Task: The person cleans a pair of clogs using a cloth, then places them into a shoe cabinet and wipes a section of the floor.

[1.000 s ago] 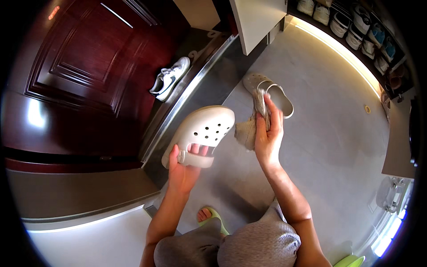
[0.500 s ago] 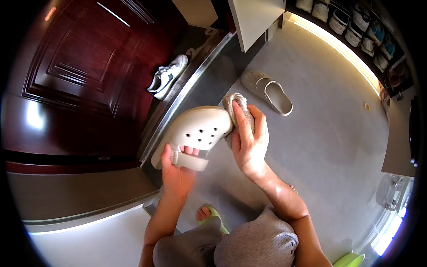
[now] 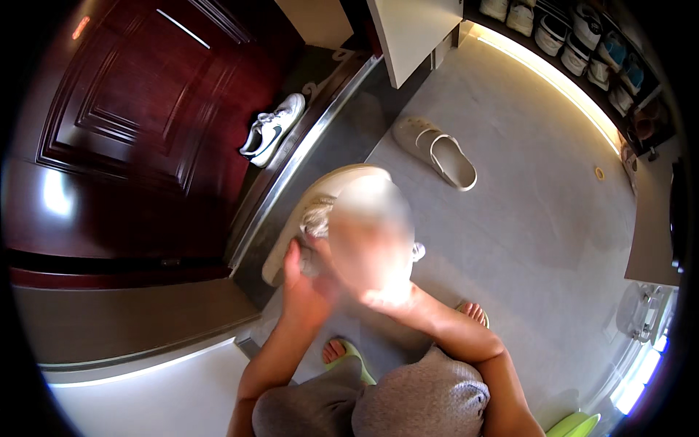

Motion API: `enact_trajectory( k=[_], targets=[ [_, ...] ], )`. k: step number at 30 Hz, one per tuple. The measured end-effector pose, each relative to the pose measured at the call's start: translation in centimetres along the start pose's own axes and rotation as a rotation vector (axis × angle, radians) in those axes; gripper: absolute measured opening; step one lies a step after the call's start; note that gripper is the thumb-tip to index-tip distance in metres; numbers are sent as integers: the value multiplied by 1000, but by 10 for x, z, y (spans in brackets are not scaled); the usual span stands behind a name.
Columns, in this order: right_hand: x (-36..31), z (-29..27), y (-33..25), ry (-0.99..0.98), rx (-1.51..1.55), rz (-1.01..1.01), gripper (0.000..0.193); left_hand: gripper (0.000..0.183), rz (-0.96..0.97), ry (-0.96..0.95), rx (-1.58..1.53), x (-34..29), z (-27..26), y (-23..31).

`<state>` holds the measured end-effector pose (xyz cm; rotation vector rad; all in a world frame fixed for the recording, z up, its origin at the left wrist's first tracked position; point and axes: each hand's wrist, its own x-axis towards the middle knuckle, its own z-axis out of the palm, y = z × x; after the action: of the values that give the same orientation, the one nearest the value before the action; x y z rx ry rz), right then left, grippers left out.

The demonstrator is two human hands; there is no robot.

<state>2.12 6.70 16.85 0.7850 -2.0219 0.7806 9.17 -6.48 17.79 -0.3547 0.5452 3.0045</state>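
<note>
Head view is giving me 2 bare hands working close together over a pale grey floor (image 3: 539, 240). The left hand (image 3: 309, 288) is holding the cream clog (image 3: 291, 233) up in the air near its heel end; I am seeing the thumb pressing along the side, so I am reading that grip as clamped on the shoe. The clog is tilting, its toe pointing up and to the right. The right hand (image 3: 371, 255) is reaching across the front of the clog, and a heavy blur is covering most of it and much of the upper. A crumpled pale cloth (image 3: 318, 216) is showing just beside its fingers, against the clog, but I am not able to tell whether the right grip is closing on it or standing apart. Beyond the hands, a second clog (image 3: 437, 153) is resting on the floor, its open heel facing the lower right. A white sneaker (image 3: 273, 131) is sitting at the foot of the dark red door (image 3: 138, 124), and several shoes (image 3: 582, 44) are filling the rack at the upper right. Below, grey-clad knees (image 3: 422, 393) are showing above a light-green slipper (image 3: 354, 357).
</note>
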Motion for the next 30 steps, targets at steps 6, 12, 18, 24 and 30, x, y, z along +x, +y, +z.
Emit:
enact_trajectory(
  k=[6, 12, 18, 24, 30],
  targets=[
    [18, -5, 36, -21, 49, 257, 53, 64, 193, 164, 493, 8, 7, -4],
    [12, -8, 14, -65, 120, 102, 52, 57, 32, -144, -15, 2, -5, 7],
    [9, -7, 18, -95, 94, 212, 50, 57, 45, -195, 144, 9, -11, 5],
    [10, 0, 37, -78, 125, 247, 53, 65, 88, 68, 427, 5, -6, -1],
    [9, -5, 14, -227, 220, 103, 47, 68, 11, 359, 1054, 1, -40, 9]
  ],
)
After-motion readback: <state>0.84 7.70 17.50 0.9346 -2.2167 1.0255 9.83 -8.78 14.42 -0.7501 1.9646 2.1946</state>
